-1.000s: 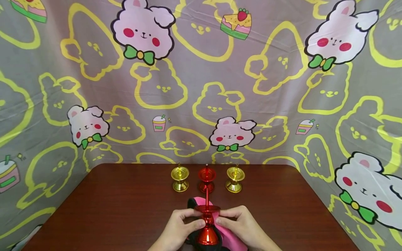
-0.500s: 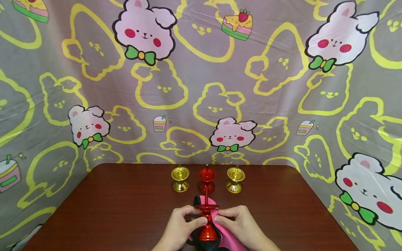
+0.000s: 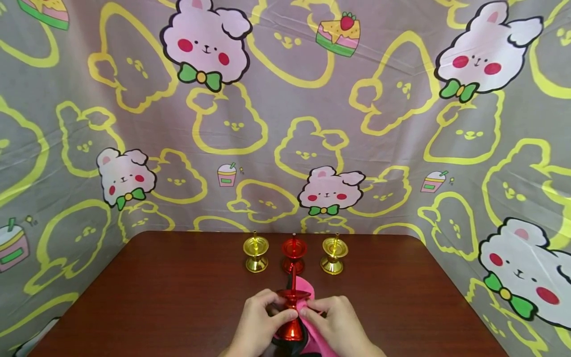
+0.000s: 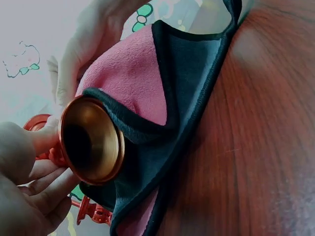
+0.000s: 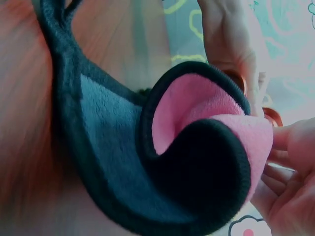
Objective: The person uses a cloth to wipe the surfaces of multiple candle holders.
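Note:
A shiny red candle holder [image 3: 292, 329] with a spike on top stands upright between the hands. My left hand [image 3: 257, 322] grips its stem below the dish. A cloth [image 4: 128, 73], pink on one face and dark grey on the other with a black border, wraps the holder's far and right sides. My right hand [image 3: 341, 325] pinches the cloth against the stem with thumb and fingers. In the left wrist view, the holder's hollow copper-coloured base [image 4: 93, 140] faces the camera. The right wrist view has the cloth [image 5: 197, 103] curled in front of the holder, hiding most of it.
Toward the back of the dark wooden table [image 3: 156, 287] stand a gold candle holder [image 3: 256, 263], a red candle holder [image 3: 293, 248] and another gold candle holder [image 3: 332, 263] in a row. A patterned curtain [image 3: 267, 124] encloses the table behind and at the sides.
The cloth's upper edge has shifted from the left of the held candle holder to behind it and rightward. Both hands keep their grip and have moved only slightly.

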The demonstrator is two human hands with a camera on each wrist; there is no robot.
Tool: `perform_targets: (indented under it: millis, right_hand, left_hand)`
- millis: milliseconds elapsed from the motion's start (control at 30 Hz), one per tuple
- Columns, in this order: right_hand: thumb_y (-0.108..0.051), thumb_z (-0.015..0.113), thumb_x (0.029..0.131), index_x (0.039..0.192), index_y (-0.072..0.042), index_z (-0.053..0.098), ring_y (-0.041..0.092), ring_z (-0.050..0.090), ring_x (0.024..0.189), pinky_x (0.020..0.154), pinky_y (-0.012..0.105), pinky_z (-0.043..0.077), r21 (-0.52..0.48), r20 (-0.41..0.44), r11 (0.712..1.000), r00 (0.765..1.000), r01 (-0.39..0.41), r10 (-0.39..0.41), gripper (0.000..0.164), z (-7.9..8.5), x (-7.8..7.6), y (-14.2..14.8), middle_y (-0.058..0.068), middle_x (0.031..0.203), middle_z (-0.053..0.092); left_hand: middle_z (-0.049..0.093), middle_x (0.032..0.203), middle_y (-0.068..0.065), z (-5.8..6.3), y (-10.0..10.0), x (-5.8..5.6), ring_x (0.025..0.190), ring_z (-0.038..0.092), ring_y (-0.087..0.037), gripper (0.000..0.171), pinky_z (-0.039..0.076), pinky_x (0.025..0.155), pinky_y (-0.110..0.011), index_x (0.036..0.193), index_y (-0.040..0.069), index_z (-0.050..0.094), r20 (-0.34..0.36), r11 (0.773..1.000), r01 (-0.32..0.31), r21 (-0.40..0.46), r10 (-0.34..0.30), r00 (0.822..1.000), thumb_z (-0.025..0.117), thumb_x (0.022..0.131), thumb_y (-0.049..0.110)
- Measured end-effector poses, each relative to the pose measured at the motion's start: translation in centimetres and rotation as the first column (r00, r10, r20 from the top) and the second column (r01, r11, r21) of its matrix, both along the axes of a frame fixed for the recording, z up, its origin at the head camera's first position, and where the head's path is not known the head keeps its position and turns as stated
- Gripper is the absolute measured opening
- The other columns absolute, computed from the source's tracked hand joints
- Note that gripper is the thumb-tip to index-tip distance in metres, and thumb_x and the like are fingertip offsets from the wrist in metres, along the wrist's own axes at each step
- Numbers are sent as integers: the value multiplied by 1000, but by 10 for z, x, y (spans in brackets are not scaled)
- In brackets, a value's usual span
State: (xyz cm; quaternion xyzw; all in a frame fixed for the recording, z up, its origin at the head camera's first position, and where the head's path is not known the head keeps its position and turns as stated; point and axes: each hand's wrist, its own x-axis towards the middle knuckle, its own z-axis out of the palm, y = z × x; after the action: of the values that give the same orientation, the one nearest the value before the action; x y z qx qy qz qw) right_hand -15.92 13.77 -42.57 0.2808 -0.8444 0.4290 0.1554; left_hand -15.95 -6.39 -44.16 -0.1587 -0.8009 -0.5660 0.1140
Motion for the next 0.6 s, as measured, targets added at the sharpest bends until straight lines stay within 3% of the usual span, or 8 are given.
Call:
perform_targets:
  millis: [133,233,400,500,600]
  right_hand:
    - [-20,78,89,85,-19,80,-5,47,58,50,13,40,50,-1,998,1000,22,-22,5,0,2,-3,-13,73,70]
    - [-22,77,90,88,-17,81,-4,49,60,50,15,41,36,35,999,999,15,-16,7,0,2,-3,-10,76,72]
    - [-23,77,90,97,-12,82,-1,62,74,61,20,53,-59,154,998,988,-12,21,14,1,-1,3,-2,91,76]
    - [-21,76,91,104,-7,80,5,67,82,69,24,56,-180,308,982,945,-57,112,19,5,-4,11,3,98,76]
    - [-16,74,92,112,-2,76,13,70,87,72,28,58,-327,448,940,861,-94,241,24,6,-7,19,11,106,74]
  left_hand:
    - [58,79,7,-4,2,0,66,54,-1,22,49,57,-22,79,14,71,-77,998,-44,-52,40,996,88,76,28]
    - [58,78,8,-6,2,1,65,54,-1,24,49,57,-21,78,15,70,-108,996,-62,-62,55,993,88,76,29]
    - [62,84,3,-5,-3,2,71,58,-4,17,51,61,-23,85,14,73,-89,1000,10,19,-9,996,85,80,25]
    - [68,91,-3,-1,-9,2,77,62,-7,14,54,67,-25,94,9,76,-28,987,102,122,-99,995,81,85,17]
    - [71,97,-11,2,-13,1,83,65,-9,18,54,74,-25,102,0,74,65,955,173,241,-194,979,78,87,9]
